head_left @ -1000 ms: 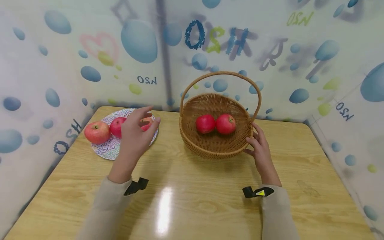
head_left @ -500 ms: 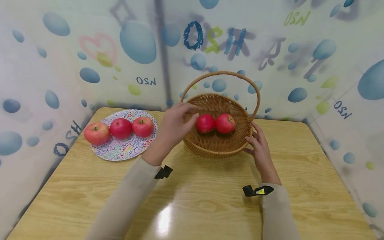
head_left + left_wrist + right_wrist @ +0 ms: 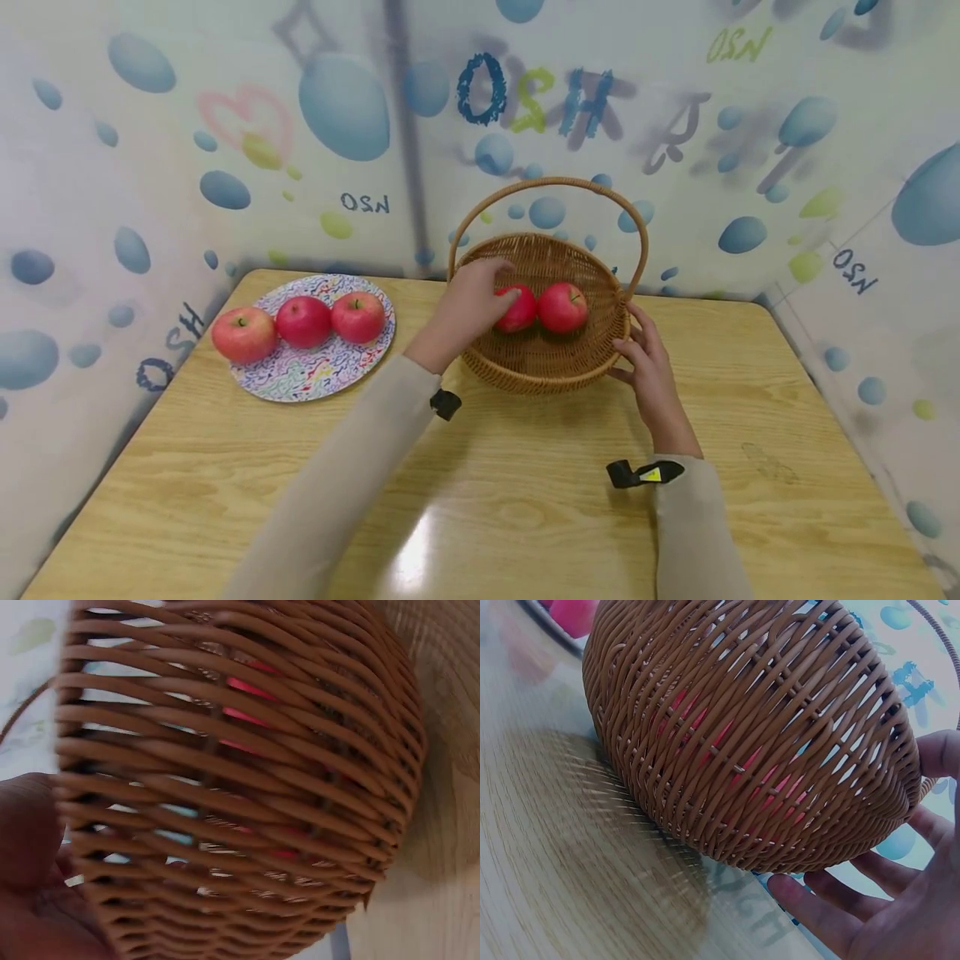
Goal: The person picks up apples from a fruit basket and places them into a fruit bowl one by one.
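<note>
The wicker basket [image 3: 517, 379] stands on the table with two red apples inside, a left apple [image 3: 521, 317] and a right apple [image 3: 562, 308]. My left hand [image 3: 472, 304] reaches over the basket's left rim, its thumb and fingers around the near side of the left apple and partly covering it. Whether the fingers touch that apple cannot be seen; in the left wrist view the basket wall hides them. At the basket's right side, my right hand [image 3: 648, 375] grips the rim, thumb on the edge and fingers along the outer wall, as the right wrist view [image 3: 900, 900] also shows.
To the left, a patterned plate [image 3: 300, 383] bears three apples [image 3: 303, 322] in a row. The basket's tall handle [image 3: 555, 181] arches above it. A printed wall [image 3: 337, 108] closes off the table's [image 3: 525, 500] back edge.
My left hand has moved right, from above the plate to inside the basket beside the left apple. My right hand has kept its hold on the rim.
</note>
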`<state>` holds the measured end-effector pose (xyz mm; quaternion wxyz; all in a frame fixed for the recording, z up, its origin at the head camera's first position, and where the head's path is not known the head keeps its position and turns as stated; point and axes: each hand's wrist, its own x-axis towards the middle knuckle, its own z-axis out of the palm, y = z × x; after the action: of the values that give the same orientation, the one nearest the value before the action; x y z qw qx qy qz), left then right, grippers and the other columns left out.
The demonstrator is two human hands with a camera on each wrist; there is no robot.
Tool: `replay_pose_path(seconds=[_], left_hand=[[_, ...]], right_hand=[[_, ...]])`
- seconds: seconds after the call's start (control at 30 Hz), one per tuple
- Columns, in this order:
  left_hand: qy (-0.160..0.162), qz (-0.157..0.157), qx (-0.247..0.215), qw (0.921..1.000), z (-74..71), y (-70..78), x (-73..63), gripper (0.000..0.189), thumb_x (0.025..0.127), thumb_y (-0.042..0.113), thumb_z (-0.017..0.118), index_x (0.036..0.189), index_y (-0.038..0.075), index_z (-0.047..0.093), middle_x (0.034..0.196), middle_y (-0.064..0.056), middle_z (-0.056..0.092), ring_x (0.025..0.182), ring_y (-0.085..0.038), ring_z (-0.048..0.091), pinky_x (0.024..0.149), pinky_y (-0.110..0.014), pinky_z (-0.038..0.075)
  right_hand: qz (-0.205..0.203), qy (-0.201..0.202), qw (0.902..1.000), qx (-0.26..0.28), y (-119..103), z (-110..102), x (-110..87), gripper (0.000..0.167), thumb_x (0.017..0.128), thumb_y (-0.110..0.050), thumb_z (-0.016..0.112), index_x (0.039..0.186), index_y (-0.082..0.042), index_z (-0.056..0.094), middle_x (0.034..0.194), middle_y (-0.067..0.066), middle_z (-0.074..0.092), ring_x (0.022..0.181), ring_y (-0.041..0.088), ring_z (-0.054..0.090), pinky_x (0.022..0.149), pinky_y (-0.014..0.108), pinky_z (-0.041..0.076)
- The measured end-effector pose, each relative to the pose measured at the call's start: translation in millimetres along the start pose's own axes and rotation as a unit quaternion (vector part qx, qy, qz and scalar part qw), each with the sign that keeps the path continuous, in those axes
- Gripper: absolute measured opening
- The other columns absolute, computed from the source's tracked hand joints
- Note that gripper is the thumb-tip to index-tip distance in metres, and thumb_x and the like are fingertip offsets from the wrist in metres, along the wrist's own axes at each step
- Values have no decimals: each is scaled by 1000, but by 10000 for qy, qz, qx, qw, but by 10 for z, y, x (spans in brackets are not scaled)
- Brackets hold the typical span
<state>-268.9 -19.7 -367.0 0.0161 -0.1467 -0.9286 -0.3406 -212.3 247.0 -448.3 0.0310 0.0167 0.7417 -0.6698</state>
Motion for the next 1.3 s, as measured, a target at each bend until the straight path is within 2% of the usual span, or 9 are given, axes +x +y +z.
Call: replay_pose_path(seconds=[0.1,0.2,0.3,0.33,0.43,0.5,0.7,0.97,1.3], left_hand=[[-304,-328,53,9990,70,-7,98,46,99,22,64,141,5,56,139,-12,62,68,-17,37,77,-35,47],[-424,-614,288,9968,137,-10,187,48,100,24,61,144,7,54,142,-11,60,67,-16,44,77,-34,51],[-475,-805,486,9944,195,-7,266,49,101,27,59,145,7,52,143,-11,60,78,-19,60,85,-38,56],[-497,-845,552,9936,212,-10,285,50,101,28,59,146,8,51,143,-11,60,87,-21,65,89,-39,57],[-576,-925,703,9916,241,-8,315,50,101,29,58,146,8,51,142,-13,59,109,-27,66,93,-43,57],[-632,-976,791,9901,256,-6,313,47,102,29,57,143,7,53,139,-15,59,109,-29,65,91,-43,56],[-967,-1059,979,9848,321,-51,350,52,101,32,55,148,8,49,142,-14,59,118,-30,62,98,-44,54],[-1441,-1112,1061,9776,382,-98,402,67,95,35,66,152,8,42,139,-15,60,125,-31,59,105,-45,51],[-1620,-835,860,9795,374,-147,428,65,97,28,67,154,11,41,148,-14,55,135,-31,53,113,-44,45]], right_hand=[[-10,17,10000,-26,8,-10,8,61,106,-22,43,162,-35,19,166,15,24,143,42,40,79,17,55],[-34,31,10000,-4,15,-14,15,61,106,-22,43,162,-34,20,166,16,25,143,43,41,79,17,55],[-56,29,10000,24,21,-15,15,61,106,-21,43,161,-33,20,166,16,26,142,42,41,79,17,56],[-58,27,10000,15,24,-11,16,61,106,-21,43,161,-33,21,165,16,26,142,42,42,79,17,56],[-58,25,10000,-7,32,-6,15,61,106,-21,42,162,-34,20,165,16,28,141,42,42,79,18,56],[-49,41,10000,-16,36,-5,16,61,106,-21,42,161,-34,20,164,16,28,140,42,43,79,17,56],[-49,62,10000,-55,32,-9,23,61,106,-22,43,161,-36,21,166,13,26,141,41,42,80,17,55],[-130,73,9999,-85,15,-18,29,62,105,-22,43,161,-35,21,166,13,26,142,41,42,79,17,55],[-66,145,9997,-161,15,7,36,61,105,-25,45,161,-36,22,166,11,27,143,40,42,80,17,55]])
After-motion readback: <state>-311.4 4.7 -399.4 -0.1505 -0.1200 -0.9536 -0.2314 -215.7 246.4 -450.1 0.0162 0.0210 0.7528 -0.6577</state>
